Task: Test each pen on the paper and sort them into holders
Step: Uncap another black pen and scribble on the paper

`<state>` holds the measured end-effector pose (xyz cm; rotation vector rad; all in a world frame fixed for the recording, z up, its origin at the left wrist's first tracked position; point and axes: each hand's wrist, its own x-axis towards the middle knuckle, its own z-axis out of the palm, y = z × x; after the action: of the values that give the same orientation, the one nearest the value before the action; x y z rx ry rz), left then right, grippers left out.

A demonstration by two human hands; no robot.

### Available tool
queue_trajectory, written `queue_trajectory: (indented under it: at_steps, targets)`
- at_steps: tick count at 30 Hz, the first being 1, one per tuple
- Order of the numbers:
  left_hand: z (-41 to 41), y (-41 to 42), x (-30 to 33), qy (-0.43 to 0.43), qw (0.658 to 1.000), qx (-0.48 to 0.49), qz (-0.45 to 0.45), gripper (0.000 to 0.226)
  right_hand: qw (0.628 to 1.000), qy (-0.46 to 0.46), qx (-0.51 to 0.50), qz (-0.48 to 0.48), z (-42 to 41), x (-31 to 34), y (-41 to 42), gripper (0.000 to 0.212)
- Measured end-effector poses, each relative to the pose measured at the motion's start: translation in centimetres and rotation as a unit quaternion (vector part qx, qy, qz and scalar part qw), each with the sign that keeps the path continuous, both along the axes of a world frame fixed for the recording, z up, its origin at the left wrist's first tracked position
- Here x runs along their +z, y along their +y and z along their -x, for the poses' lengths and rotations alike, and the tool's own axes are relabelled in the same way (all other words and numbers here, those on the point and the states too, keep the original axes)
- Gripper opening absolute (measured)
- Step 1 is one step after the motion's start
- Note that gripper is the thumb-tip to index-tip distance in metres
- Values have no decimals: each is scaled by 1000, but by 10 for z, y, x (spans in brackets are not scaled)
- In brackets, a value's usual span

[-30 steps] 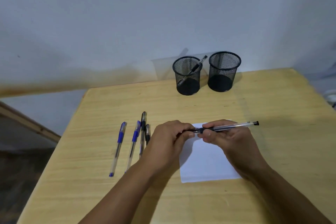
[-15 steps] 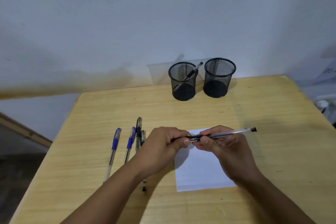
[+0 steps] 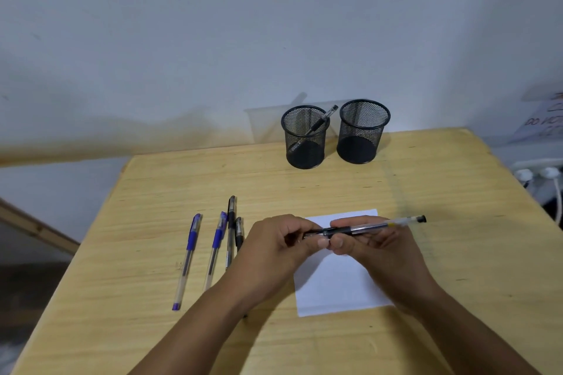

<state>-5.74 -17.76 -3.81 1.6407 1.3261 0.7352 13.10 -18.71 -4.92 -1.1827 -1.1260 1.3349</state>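
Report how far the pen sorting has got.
Done: one pen already stands in the left mesh holder; the right mesh holder looks empty. In hand: both the left hand and right hand grip a black pen above the paper, which shows no clear marks. Left: two blue pens and two black pens lie on the table, unsorted.

Two black mesh cups (image 3: 305, 137) are seen on a yellow wood table (image 3: 457, 222). The paper (image 3: 338, 292) is white. Blue (image 3: 192, 240) and black (image 3: 232, 213) grips are seen on clear pens.
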Motion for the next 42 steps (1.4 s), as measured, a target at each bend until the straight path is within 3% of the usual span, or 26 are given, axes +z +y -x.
queue_trajectory:
  at_steps: [4,11,23,27,31,39,42]
  targets:
    - [5,-2,-2,17,1000,-7,-1,13,1000,21,3,-2,5,-1,-3,20]
    - [19,-5,6,64,992,-54,89,17,999,37,19,-26,13,-8,-16,15]
    - [33,-10,1,-33,974,-71,212,17,997,44,42,-50,17,-8,-29,10]
    - [26,-11,-3,-8,991,-27,134,16,999,36,-5,-34,20,-12,-20,12]
    - [47,0,-3,4,989,148,8,17,994,5,-113,-7,2,-18,-10,9]
    - [49,15,-26,88,980,175,-34,25,993,-38,-110,-3,-2,-20,-6,7]
    - [49,20,-31,189,966,152,-91,26,992,-57,-113,-7,-2,-19,-5,10]
